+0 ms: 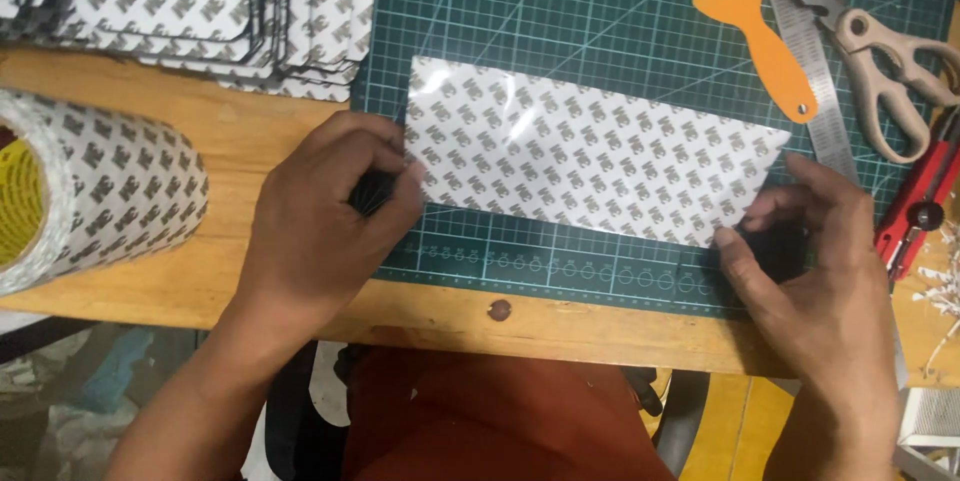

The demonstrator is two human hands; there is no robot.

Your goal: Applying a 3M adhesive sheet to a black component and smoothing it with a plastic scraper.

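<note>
While pinched flat, glossy rectangular sheet (590, 153)

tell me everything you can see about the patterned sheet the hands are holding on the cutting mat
The sheet is a long white rectangle printed all over with a small repeating grey mark. Its surface looks glossy, like backing paper, with a patch of glare near its upper middle. It lies flat and slightly slanted on the green cutting mat, its right end lower than its left. The left hand pinches its left edge and the right hand grips its lower right corner. A dark piece shows under each held end.
</note>
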